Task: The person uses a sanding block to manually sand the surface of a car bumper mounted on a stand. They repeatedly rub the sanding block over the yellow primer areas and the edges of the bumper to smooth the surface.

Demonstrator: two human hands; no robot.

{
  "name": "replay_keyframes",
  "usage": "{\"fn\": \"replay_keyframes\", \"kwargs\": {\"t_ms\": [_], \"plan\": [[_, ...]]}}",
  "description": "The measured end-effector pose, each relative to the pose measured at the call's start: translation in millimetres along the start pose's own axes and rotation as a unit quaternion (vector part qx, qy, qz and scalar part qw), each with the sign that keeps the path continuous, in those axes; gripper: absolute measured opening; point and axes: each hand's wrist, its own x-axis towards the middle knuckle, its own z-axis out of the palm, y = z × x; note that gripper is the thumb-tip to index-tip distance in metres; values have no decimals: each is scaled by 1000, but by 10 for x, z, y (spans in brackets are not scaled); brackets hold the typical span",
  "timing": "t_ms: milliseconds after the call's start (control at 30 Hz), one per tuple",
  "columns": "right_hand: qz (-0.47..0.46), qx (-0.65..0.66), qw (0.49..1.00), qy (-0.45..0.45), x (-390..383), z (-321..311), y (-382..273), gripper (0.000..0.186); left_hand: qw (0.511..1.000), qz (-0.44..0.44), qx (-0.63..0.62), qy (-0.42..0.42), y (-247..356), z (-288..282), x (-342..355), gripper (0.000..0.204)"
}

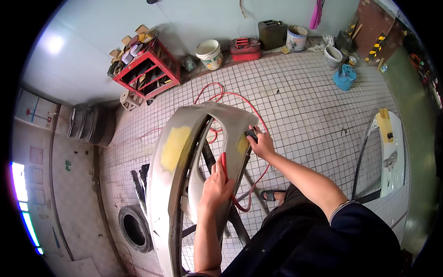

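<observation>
A grey car bumper (pixel 159 203) stands lengthwise before me, with a large yellow filler patch (pixel 176 147) on its left face. My right hand (pixel 263 144) is closed on a small black sanding block (pixel 251 134) at the bumper's right side. Just below the block lies a smaller yellow filler patch (pixel 242 144). Against the bumper's middle, my left hand (pixel 216 187) is wrapped round a red hose end (pixel 224 162). The hose runs out from under that hand toward the right; its tip is hard to make out.
Dark stand legs (pixel 237 226) support the bumper. The red hose (pixel 254 108) loops over the tiled floor beyond it. A tyre (pixel 135 228) lies at left. A red cart (pixel 150 71), a white bucket (pixel 210 54) and a red case (pixel 245 49) line the wall. A car panel (pixel 392 171) lies right.
</observation>
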Motion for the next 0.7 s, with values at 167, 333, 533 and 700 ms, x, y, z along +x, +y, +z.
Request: {"fn": "replay_keyframes", "kwargs": {"t_ms": [167,333,533,700], "plan": [[-195,2,980,-46,-802,-396,-892,63,999,-32,13,24,-85,33,-75,83],[-119,47,992,-17,-219,-144,-309,58,999,-38,9,17,84,-14,-81,75],[-140,33,989,-41,-326,-155,-435,59,999,-38,9,29,8,-32,-50,73],[-279,73,956,-56,-512,-321,-547,57,999,-36,5,27,18,-18,-68,74]]}}
